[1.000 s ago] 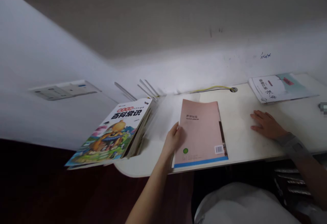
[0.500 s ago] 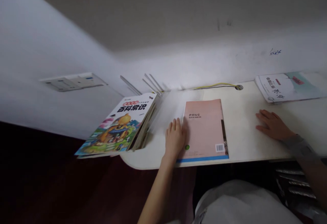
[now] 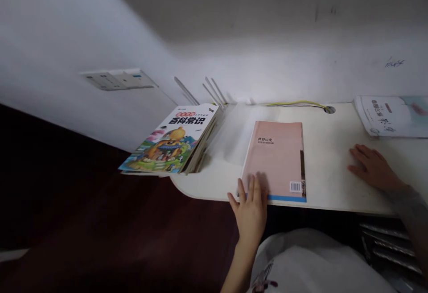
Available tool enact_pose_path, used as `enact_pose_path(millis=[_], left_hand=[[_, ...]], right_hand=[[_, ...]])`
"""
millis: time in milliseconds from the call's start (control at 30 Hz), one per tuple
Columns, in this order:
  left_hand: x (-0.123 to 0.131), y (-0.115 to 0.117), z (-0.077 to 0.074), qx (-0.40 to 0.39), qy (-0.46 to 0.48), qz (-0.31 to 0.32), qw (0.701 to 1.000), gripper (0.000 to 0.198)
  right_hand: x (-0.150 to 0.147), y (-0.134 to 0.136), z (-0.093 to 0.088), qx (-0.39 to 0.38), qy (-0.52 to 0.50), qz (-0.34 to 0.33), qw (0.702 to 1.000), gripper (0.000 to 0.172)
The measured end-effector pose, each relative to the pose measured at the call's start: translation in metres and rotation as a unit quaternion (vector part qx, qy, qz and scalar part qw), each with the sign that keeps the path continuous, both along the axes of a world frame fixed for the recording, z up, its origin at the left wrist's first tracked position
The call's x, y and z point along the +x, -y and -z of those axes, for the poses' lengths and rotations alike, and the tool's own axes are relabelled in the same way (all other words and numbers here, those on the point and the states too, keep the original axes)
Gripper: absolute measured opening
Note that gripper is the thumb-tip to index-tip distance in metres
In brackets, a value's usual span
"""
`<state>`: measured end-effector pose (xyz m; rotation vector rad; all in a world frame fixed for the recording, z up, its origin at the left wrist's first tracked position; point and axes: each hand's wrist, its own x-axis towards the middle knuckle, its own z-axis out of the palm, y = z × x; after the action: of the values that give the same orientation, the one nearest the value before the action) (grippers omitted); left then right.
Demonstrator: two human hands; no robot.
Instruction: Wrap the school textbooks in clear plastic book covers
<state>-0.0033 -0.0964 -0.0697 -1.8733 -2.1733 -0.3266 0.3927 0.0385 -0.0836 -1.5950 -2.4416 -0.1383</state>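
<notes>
A pink book (image 3: 279, 159) with a blue bottom strip and a barcode lies flat near the desk's front edge. Over its lower left corner is my left hand (image 3: 250, 215), fingers stretched and spread; whether the fingertips press on the cover I cannot tell. My right hand (image 3: 374, 168) rests on the white desk (image 3: 329, 163) to the right of the book, fingers loosely extended and holding nothing. Just beyond it sits a booklet (image 3: 389, 117) with a white and pale green cover.
At the left end of the desk, a stack of books (image 3: 170, 143) with a colourful top cover overhangs the edge. Thin upright metal prongs (image 3: 214, 91) stand behind it. A yellow cable (image 3: 297, 103) runs along the wall into a cable hole (image 3: 329, 109). A socket panel (image 3: 118, 79) is on the left wall.
My left hand has slid from the pink book's left side toward its lower left corner, fingers spreading. The view has shifted, so the desk appears farther right. My right hand stays on the desk.
</notes>
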Motion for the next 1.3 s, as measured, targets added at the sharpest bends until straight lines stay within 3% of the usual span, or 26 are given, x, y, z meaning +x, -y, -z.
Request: enact_pose_path(millis=[100, 333, 567, 900, 1167, 1300], left_hand=[[-0.002, 0.002, 0.000, -0.011, 0.007, -0.003, 1.000, 0.047], [-0.008, 0.001, 0.008, -0.004, 0.020, -0.084, 0.996, 0.072], [0.000, 0.000, 0.008, 0.006, 0.052, -0.089, 0.995, 0.058], [0.007, -0.003, 0.003, 0.034, 0.057, -0.063, 0.996, 0.046], [0.010, -0.009, 0.008, 0.043, 0.088, -0.051, 0.994, 0.046], [0.022, -0.011, -0.002, 0.069, 0.122, 0.005, 0.990, 0.050]], right_hand=[[0.000, 0.000, -0.001, 0.000, 0.006, 0.002, 1.000, 0.062], [0.000, 0.001, -0.002, -0.012, -0.003, 0.009, 1.000, 0.062], [0.001, 0.000, -0.001, -0.023, -0.003, 0.010, 1.000, 0.065], [-0.003, 0.000, -0.006, -0.010, -0.005, 0.004, 1.000, 0.062], [-0.006, -0.001, -0.005, -0.010, -0.011, -0.001, 1.000, 0.057], [-0.008, -0.001, -0.004, -0.008, -0.009, 0.000, 1.000, 0.058]])
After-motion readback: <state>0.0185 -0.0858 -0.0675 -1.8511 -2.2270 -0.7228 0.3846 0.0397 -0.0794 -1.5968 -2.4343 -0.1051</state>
